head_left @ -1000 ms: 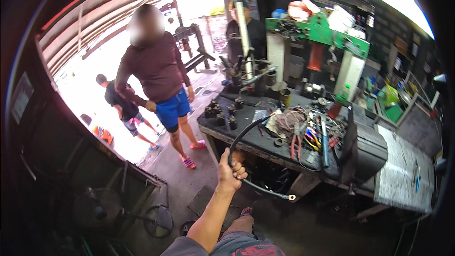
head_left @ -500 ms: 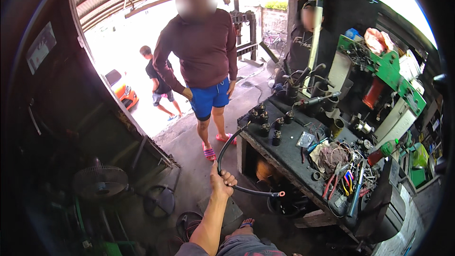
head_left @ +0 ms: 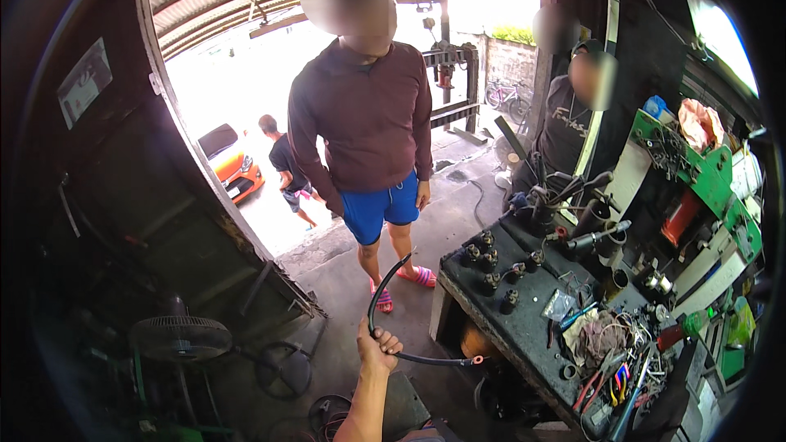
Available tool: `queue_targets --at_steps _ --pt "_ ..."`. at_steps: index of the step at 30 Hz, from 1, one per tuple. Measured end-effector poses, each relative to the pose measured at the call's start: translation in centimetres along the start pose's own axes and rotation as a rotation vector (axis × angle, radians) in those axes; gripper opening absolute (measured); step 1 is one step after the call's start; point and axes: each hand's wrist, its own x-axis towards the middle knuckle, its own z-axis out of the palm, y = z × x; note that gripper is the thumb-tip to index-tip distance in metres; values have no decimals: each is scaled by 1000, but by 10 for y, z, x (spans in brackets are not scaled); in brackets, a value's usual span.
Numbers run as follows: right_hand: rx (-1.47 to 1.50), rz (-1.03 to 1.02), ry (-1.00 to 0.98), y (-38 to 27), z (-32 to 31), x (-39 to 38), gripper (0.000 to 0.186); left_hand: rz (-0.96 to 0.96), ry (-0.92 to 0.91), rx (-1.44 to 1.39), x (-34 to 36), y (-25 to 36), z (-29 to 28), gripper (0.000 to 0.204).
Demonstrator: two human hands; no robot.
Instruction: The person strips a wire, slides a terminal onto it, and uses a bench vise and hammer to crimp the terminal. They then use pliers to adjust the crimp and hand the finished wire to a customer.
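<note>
My left hand (head_left: 378, 347) is closed around a thick black cable (head_left: 434, 359), held out in front of me over the floor. From the fist, one stretch of cable curves up toward the standing person's sandals, and the other runs right, ending in a copper ring lug (head_left: 477, 360) near the workbench's front side. My right hand is out of sight.
On my right stands a dark workbench (head_left: 491, 323) with several small black cylindrical parts (head_left: 509, 301), pliers (head_left: 591, 389), wires and rags. A person in a maroon top (head_left: 360, 123) faces me; another sits behind the bench. A fan (head_left: 180, 337) stands at left.
The view has shifted, so the bench and the people sit farther right and lower. My left hand keeps its hold on the cable. The person outside has walked on and turned away.
</note>
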Motion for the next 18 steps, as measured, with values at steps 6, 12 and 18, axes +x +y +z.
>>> queue_targets --at_steps 6,12,18 --pt "-466 -97 140 93 -38 53 31 65 72 -59 -2 -7 -15 62" --pt "-383 -117 -33 103 -68 108 24 190 89 -86 -24 -11 -9 63" --pt "-649 -549 -80 66 -98 130 16 312 132 -100 -38 -1 2 59"
